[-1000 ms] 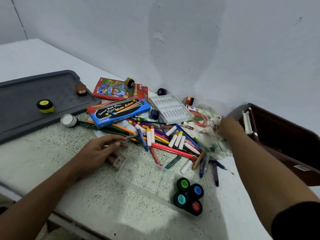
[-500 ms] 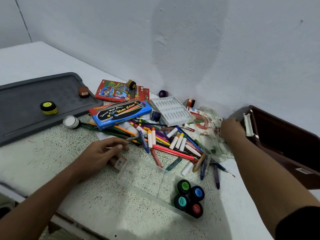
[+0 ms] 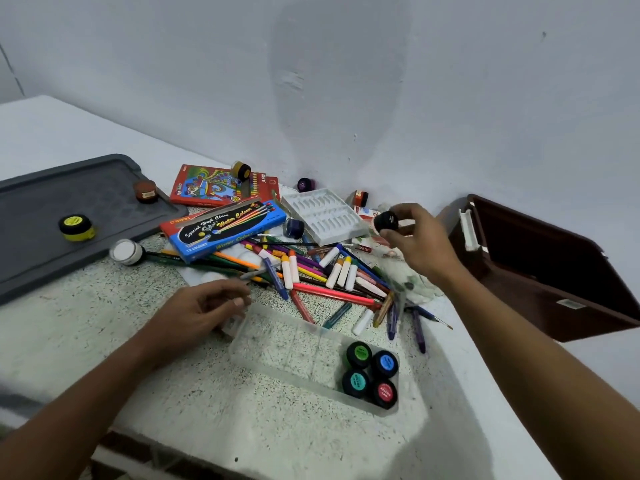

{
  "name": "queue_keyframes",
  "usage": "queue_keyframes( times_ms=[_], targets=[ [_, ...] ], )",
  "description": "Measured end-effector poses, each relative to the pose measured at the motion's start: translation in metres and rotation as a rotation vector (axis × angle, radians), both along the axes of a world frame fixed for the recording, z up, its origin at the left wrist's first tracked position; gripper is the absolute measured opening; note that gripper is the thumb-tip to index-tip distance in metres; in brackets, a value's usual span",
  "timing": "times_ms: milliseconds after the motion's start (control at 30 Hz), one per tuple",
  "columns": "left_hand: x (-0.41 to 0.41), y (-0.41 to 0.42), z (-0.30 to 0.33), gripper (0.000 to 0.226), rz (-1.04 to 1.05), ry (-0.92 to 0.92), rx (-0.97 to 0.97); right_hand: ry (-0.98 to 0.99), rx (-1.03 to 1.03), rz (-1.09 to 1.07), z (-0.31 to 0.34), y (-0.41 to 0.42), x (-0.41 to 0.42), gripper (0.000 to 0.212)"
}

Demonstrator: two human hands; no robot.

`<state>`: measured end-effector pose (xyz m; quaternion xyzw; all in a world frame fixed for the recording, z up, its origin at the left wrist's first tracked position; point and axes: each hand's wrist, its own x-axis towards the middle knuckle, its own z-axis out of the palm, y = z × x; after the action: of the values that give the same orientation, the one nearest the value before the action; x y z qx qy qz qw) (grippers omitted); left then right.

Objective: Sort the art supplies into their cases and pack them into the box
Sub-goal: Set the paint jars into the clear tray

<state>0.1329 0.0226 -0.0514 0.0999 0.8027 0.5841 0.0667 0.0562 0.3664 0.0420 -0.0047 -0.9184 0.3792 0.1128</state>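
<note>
Since a sec ago my right hand (image 3: pixel 420 242) is lifting off the plastic bag by the brown box (image 3: pixel 540 268) & now pinching a small black paint pot (image 3: pixel 385 221) betw thumb & fingertips, up in the air over the marker pile (image 3: pixel 325 275). My left hand (image 3: pixel 197 313) is resting at the left end of the clear case (image 3: pixel 294 344), fingers curled round its latch corner. Four pots w/ green, blue, teal & red lids (image 3: pixel 372 374) are sitting in the case's right end. Yellow pot (image 3: pixel 74 226) is sitting on the grey tray (image 3: pixel 41 216).
</note>
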Motion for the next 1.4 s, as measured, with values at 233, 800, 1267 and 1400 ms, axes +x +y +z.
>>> queue_keyframes(
  times_ms=[233,800,1267,1400],
  targets=[
    [0.004,0.002,-0.001,0.021,-0.078,0.057,-0.057,0.029,-0.054,0.071,0.0,-0.031,0.058,0.04],
    [0.003,-0.005,-0.005,0.035,-0.137,0.084,-0.04,-0.163,0.318,0.355,-0.027,-0.055,0.13,0.042],
    [0.002,-0.001,-0.005,0.023,-0.095,0.06,-0.024,-0.16,0.582,0.402,-0.044,-0.07,0.132,0.042],
    [0.002,-0.001,-0.005,0.024,-0.087,0.027,0.004,-0.159,0.622,0.424,-0.042,-0.071,0.13,0.039]
  ],
)
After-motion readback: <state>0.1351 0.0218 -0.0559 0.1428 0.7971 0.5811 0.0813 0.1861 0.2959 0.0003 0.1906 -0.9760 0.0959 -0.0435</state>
